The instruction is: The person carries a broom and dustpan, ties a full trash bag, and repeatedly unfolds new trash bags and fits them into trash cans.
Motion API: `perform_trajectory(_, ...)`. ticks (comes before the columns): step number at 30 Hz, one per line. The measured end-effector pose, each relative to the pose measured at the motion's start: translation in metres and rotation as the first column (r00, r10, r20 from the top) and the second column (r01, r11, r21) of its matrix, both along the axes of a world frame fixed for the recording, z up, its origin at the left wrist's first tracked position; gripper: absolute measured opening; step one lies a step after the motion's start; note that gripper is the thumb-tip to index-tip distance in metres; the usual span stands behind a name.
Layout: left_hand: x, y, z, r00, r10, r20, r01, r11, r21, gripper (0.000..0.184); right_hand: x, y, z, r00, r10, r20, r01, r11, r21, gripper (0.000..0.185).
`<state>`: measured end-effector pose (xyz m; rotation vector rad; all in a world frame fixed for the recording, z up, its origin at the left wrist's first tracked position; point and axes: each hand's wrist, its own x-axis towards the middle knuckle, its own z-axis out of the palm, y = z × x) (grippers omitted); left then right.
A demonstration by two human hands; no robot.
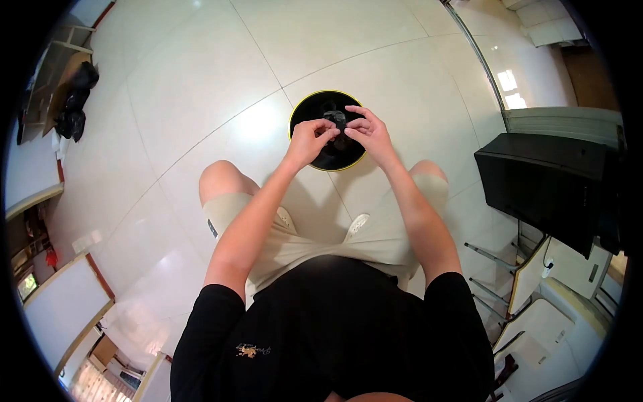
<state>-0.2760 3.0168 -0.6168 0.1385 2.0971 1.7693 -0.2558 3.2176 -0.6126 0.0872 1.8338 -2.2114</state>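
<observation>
Through the head camera I look down on a round black bin (308, 111) with a thin yellow rim. It sits on the pale tile floor (181, 80), in front of the person's feet. Its open top looks up at me. From here it is a circle, so I see no long side on it. A small dark thing (333, 118), a bit shiny, shows over the middle of the bin's mouth, by the fingertips. I cannot tell which way it points or how its long side runs, since it is dark on dark and the hands hide part of it.

The left hand (312, 139) comes over the left side of the bin, with its fingers bent and its thumb close to them. The right hand (372, 137) comes over the right side and covers a bit of the rim. Its thumb and some fingers are near each other, and one finger sticks out over the bin. The two hands nearly meet at the tips. I cannot tell if they pinch the dark thing or are only near it.

The knees, in light shorts (231, 213), are wide apart, and pale shoes (358, 225) peek out between them. A big black box (542, 184) is on the right, with metal legs (492, 257) near it. Black bags (75, 100) are far off on the left. Only the hands block my view into the bin
</observation>
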Motion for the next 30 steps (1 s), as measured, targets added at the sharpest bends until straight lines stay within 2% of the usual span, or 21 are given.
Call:
perform_trajectory(3, 0.003, -0.002, -0.008, 0.999, 0.027, 0.029, -0.029, 0.998, 0.055, 0.013, -0.001, 0.006, -0.008, 1.000, -0.029, 0.002, 0.028, 0.998, 0.061, 0.041)
perform_trajectory(5, 0.004, -0.006, -0.006, 0.997, 0.028, 0.067, -0.031, 0.998, 0.054, 0.012, -0.001, 0.006, -0.019, 0.992, -0.096, -0.078, 0.103, 0.991, 0.083, 0.038)
perform_trajectory(6, 0.004, -0.010, -0.012, 0.995, 0.075, 0.069, -0.085, 0.984, 0.155, 0.013, -0.001, 0.007, -0.021, 0.984, -0.130, -0.119, 0.141, 0.986, 0.092, 0.037)
perform_trajectory(8, 0.003, -0.020, -0.030, 0.982, 0.166, 0.088, -0.186, 0.918, 0.350, 0.018, -0.003, 0.009, -0.007, 0.955, -0.290, 0.059, 0.295, 0.942, -0.161, 0.036)
perform_trajectory(9, 0.003, -0.024, -0.015, 0.951, 0.178, 0.252, -0.279, 0.845, 0.456, 0.024, -0.003, 0.010, 0.001, 0.924, -0.345, 0.163, 0.378, 0.885, -0.272, 0.035)
perform_trajectory(12, 0.005, -0.026, 0.013, 0.983, 0.088, 0.161, -0.150, 0.894, 0.423, 0.025, -0.006, 0.030, 0.005, 0.933, -0.289, 0.215, 0.343, 0.896, -0.282, 0.036)
perform_trajectory(13, 0.002, -0.024, 0.016, 0.991, -0.032, 0.127, 0.015, 0.991, 0.130, 0.029, -0.008, 0.035, 0.004, 0.967, -0.216, 0.137, 0.238, 0.956, -0.171, 0.040)
perform_trajectory(14, 0.002, -0.023, 0.020, 0.982, -0.168, 0.088, 0.184, 0.954, -0.236, 0.032, -0.007, 0.040, 0.003, 0.983, -0.126, 0.131, 0.130, 0.991, -0.022, 0.042)
perform_trajectory(16, -0.003, -0.023, 0.018, 0.981, -0.191, 0.011, 0.186, 0.937, -0.295, 0.028, -0.007, 0.042, 0.028, 0.986, 0.053, 0.158, -0.095, 0.957, 0.274, 0.048)
perform_trajectory(18, -0.012, -0.030, -0.004, 0.998, 0.060, -0.020, -0.061, 0.998, -0.032, 0.023, -0.010, 0.054, 0.025, 0.977, 0.094, 0.191, -0.159, 0.920, 0.358, 0.051)
perform_trajectory(19, -0.017, -0.035, -0.006, 0.994, 0.109, 0.007, -0.109, 0.993, 0.035, 0.016, -0.011, 0.058, 0.035, 0.973, 0.098, 0.209, -0.178, 0.895, 0.408, 0.049)
perform_trajectory(20, -0.019, -0.044, -0.007, 0.980, 0.153, 0.129, -0.172, 0.974, 0.147, 0.016, -0.011, 0.062, 0.040, 0.968, 0.103, 0.230, -0.200, 0.867, 0.455, 0.048)
perform_trajectory(22, -0.021, -0.054, -0.008, 0.953, 0.199, 0.230, -0.268, 0.907, 0.324, 0.019, -0.009, 0.079, 0.026, 0.983, 0.182, -0.017, -0.118, 0.702, 0.702, 0.047)
perform_trajectory(23, -0.023, -0.061, -0.008, 0.942, 0.200, 0.271, -0.291, 0.886, 0.360, 0.020, -0.009, 0.088, 0.016, 0.962, 0.242, -0.130, -0.044, 0.604, 0.796, 0.046)
perform_trajectory(24, -0.024, -0.068, -0.006, 0.929, 0.197, 0.313, -0.315, 0.864, 0.393, 0.021, -0.012, 0.098, 0.009, 0.965, 0.258, -0.036, -0.124, 0.578, 0.807, 0.046)
perform_trajectory(26, -0.031, -0.078, -0.009, 0.899, 0.213, 0.382, -0.373, 0.829, 0.417, 0.024, -0.020, 0.111, -0.001, 0.947, 0.280, 0.157, -0.288, 0.522, 0.803, 0.044)
perform_trajectory(27, -0.037, -0.085, -0.018, 0.926, 0.178, 0.334, -0.309, 0.866, 0.394, 0.025, -0.022, 0.110, 0.003, 0.922, 0.251, 0.294, -0.386, 0.546, 0.744, 0.035)
perform_trajectory(28, -0.044, -0.091, -0.025, 0.948, 0.140, 0.286, -0.244, 0.897, 0.368, 0.026, -0.027, 0.113, 0.000, 0.920, 0.238, 0.312, -0.386, 0.686, 0.616, 0.033)
perform_trajectory(30, -0.056, -0.099, -0.034, 0.942, 0.119, 0.313, -0.197, 0.952, 0.233, 0.032, -0.035, 0.119, -0.005, 0.909, 0.223, 0.352, -0.336, 0.892, 0.302, 0.029)
